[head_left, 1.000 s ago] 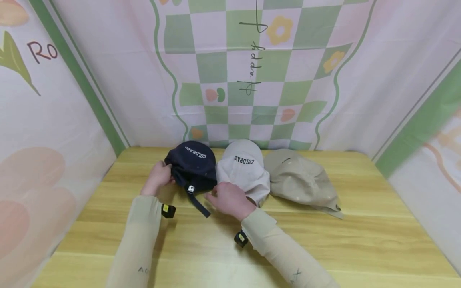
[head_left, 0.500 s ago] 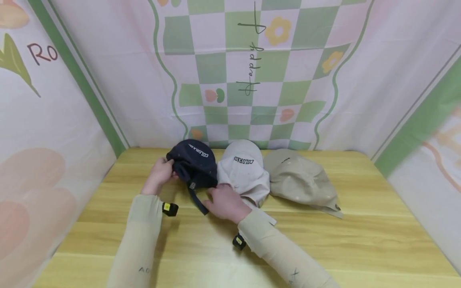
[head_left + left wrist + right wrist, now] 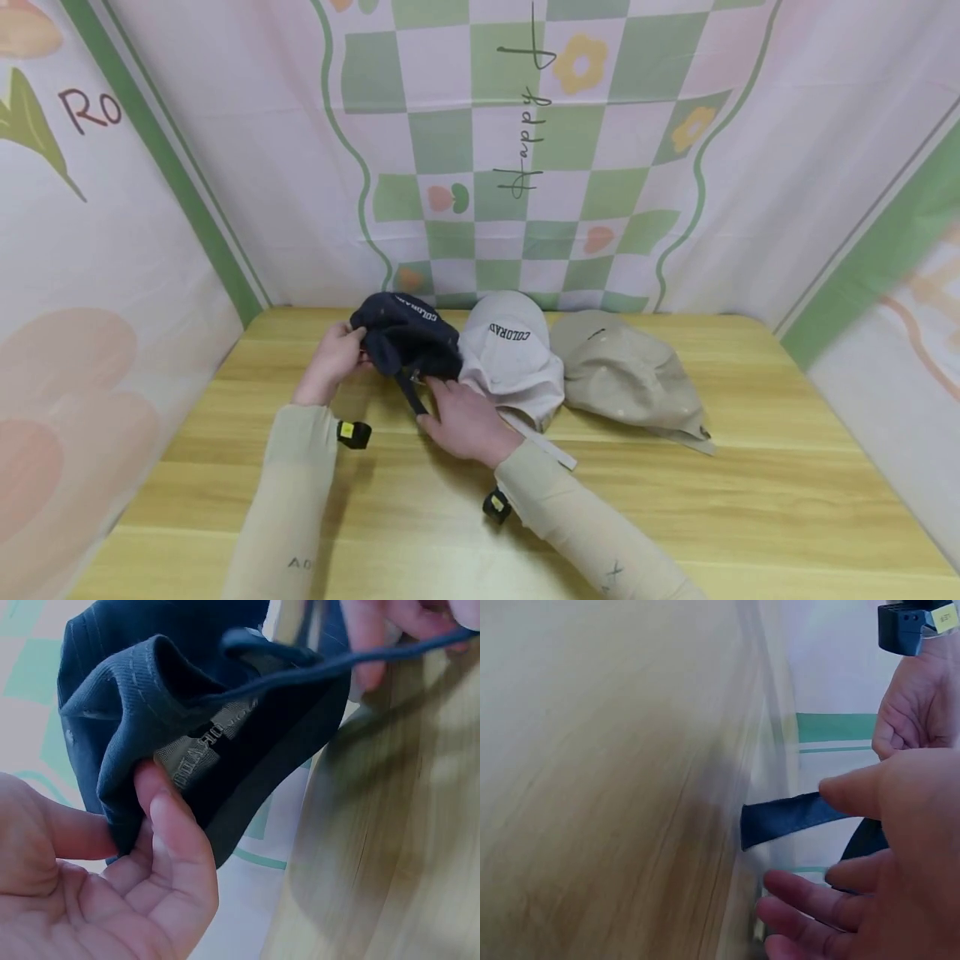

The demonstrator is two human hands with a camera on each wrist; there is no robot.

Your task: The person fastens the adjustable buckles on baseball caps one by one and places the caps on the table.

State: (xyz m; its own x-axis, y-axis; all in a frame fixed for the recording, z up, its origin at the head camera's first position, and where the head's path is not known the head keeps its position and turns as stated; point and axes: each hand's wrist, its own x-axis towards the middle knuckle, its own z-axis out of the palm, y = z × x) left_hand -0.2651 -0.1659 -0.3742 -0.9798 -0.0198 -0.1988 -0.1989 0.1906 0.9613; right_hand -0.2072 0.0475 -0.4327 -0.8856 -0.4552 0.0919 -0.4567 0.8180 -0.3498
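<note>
In the head view a navy baseball cap (image 3: 420, 346) with white "COLORADO" lettering stands tilted at the left of a row of caps. My left hand (image 3: 335, 358) pinches its left edge between thumb and fingers; in the left wrist view, the cap's dark inside and inner label (image 3: 196, 750) show. My right hand (image 3: 468, 423) is at the cap's lower right edge, fingertips against it. A loose navy strap (image 3: 787, 817) runs past my right thumb, its end free. In the right wrist view, right thumb and fingers (image 3: 810, 900) are spread apart.
A white cap (image 3: 510, 354) with dark lettering touches the navy one on the right, its pale strap (image 3: 551, 450) lying on the wooden table (image 3: 420, 542). Beyond it lies a beige cap (image 3: 630, 375). A patterned cloth wall (image 3: 502, 242) rises behind the caps.
The navy cap has tipped back, so its lettering turns away and its underside opens toward me. My right hand has come in against its lower edge. The strap has risen off the table.
</note>
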